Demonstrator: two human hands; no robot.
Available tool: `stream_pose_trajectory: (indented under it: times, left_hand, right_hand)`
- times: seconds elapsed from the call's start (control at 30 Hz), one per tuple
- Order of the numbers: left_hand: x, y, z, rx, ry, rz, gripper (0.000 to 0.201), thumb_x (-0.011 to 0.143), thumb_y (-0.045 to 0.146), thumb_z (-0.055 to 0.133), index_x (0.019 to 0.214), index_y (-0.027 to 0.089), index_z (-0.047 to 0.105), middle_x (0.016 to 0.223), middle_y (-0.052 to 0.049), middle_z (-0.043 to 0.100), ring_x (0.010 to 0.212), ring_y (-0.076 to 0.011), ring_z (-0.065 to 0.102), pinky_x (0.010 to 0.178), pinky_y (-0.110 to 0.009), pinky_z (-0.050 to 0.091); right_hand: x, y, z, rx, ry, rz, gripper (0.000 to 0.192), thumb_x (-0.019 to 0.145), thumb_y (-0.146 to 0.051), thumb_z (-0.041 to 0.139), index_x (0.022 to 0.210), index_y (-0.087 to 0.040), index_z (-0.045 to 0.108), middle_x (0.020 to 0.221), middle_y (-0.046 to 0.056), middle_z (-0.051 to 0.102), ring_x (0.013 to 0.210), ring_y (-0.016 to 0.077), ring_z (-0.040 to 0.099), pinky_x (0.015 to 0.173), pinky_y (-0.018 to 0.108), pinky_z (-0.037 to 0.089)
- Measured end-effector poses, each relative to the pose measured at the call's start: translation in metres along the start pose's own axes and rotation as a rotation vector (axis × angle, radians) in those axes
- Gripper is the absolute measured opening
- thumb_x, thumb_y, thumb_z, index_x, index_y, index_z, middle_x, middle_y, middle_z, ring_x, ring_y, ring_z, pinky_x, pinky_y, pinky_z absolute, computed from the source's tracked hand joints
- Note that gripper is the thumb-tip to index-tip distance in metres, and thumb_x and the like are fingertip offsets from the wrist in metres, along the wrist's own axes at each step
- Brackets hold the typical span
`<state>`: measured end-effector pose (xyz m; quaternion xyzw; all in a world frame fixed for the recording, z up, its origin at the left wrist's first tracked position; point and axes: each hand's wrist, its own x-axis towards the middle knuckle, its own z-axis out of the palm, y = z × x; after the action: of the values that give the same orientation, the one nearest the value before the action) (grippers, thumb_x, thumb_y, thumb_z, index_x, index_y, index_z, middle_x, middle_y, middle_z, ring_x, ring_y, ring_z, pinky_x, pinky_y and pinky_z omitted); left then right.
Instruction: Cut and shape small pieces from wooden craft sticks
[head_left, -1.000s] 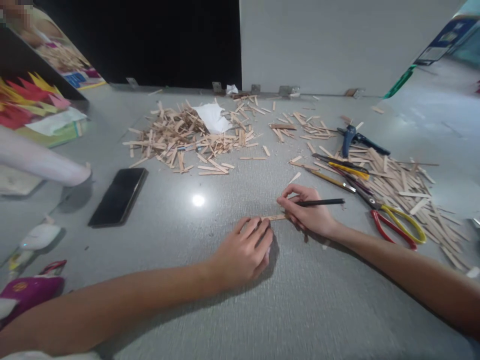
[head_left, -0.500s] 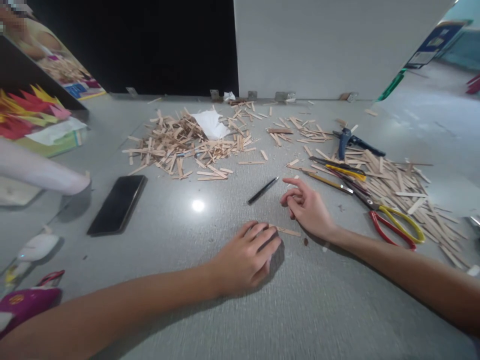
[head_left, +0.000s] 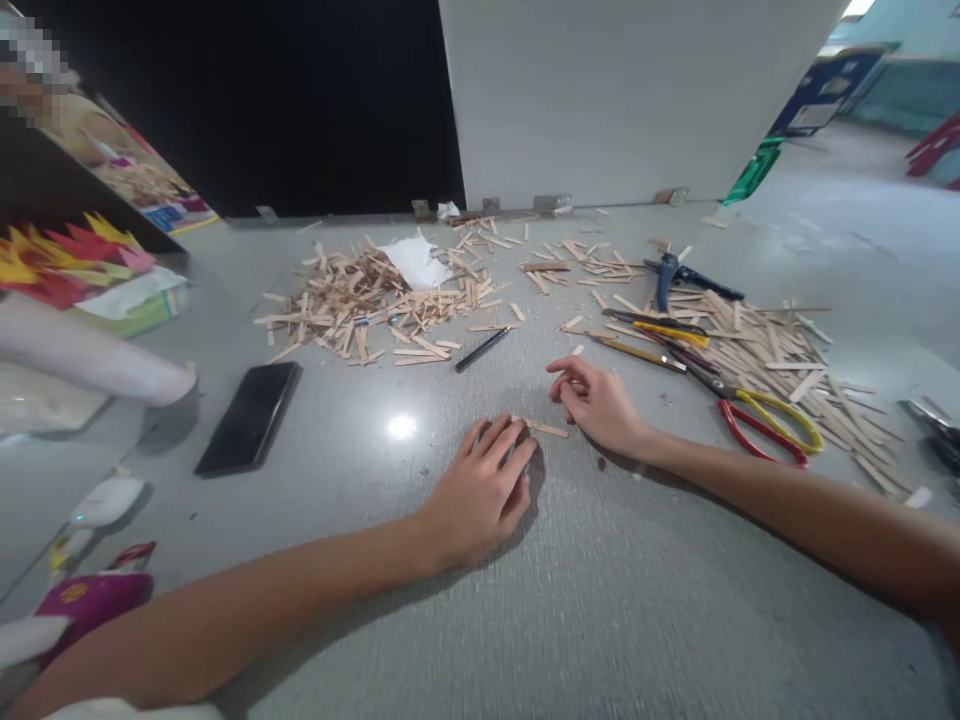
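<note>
Head view of a grey, finely textured table (head_left: 615,600). The left hand (head_left: 480,490) lies palm down, fingers extended and slightly spread, their tips pressing one end of a short flat wooden stick (head_left: 546,428); nothing is gripped. The right hand (head_left: 600,405) rests just beyond the stick's other end, fingers loosely curled with the index bent toward the thumb; it seems to hold nothing, though the fingertips are small and partly hidden. The stick lies flat on the table between the two hands, thin, pale and straight-edged.

Relative to the stick: a slim black pencil (head_left: 482,349) lies loose farther from the person, apart from both hands. Beyond the pencil spreads a heap of cut stick offcuts (head_left: 360,305), pale and splintery, with a crumpled white paper (head_left: 416,262) on it. To the right of the stick are scissors (head_left: 765,425) with red and yellow loop handles, a blue-handled tool (head_left: 667,275), and a second scatter of longer sticks (head_left: 787,360). To the left lies a black glossy phone (head_left: 250,417), face down or dark. Farther left, another person's pale sleeve (head_left: 90,360) rests on the table.
</note>
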<state>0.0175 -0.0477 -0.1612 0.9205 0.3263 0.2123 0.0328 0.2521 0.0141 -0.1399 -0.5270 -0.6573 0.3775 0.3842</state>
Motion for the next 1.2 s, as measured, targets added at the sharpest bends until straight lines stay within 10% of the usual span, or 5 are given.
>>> stream_pose_trajectory:
  times: [0.2, 0.5, 0.7, 1.2]
  left_hand:
    - [0.002, -0.002, 0.003, -0.016, -0.031, -0.003, 0.04, 0.105, 0.019, 0.047, 0.141, 0.01, 0.061, 0.149, -0.023, 0.064, 0.146, -0.0388, 0.057, 0.119, -0.062, 0.049]
    - [0.007, -0.001, -0.001, -0.08, -0.013, 0.001, 0.042, 0.104, 0.017, 0.046, 0.143, 0.014, 0.061, 0.138, -0.018, 0.068, 0.133, -0.0327, 0.061, 0.114, -0.054, 0.051]
    - [0.005, -0.004, -0.001, -0.08, 0.119, -0.042, 0.038, 0.106, 0.015, 0.045, 0.138, 0.014, 0.065, 0.125, -0.016, 0.073, 0.113, -0.0301, 0.065, 0.099, -0.05, 0.056]
    - [0.006, -0.012, 0.0, -0.16, 0.176, -0.055, 0.028, 0.109, 0.012, 0.048, 0.111, 0.02, 0.075, 0.111, -0.008, 0.076, 0.103, -0.0249, 0.067, 0.091, -0.045, 0.059]
  right_hand:
    - [0.013, -0.008, -0.011, -0.312, 0.0, -0.016, 0.028, 0.096, -0.022, 0.05, 0.116, -0.018, 0.068, 0.092, 0.007, 0.076, 0.053, 0.0146, 0.064, 0.057, 0.029, 0.051]
    - [0.032, -0.001, -0.102, -0.929, 0.027, 0.016, 0.008, 0.087, -0.015, 0.072, 0.084, -0.021, 0.075, 0.08, 0.01, 0.075, 0.078, 0.03, 0.071, 0.075, 0.039, 0.05]
    - [-0.001, 0.036, -0.084, -1.033, 0.142, -0.048, 0.026, 0.098, -0.009, 0.047, 0.098, -0.017, 0.072, 0.112, 0.024, 0.072, 0.109, 0.0407, 0.066, 0.094, 0.052, 0.051]
    - [0.0, 0.052, -0.084, -0.907, 0.177, -0.287, 0.025, 0.103, -0.026, 0.048, 0.099, -0.023, 0.073, 0.106, 0.016, 0.073, 0.107, 0.0358, 0.069, 0.098, 0.053, 0.057]
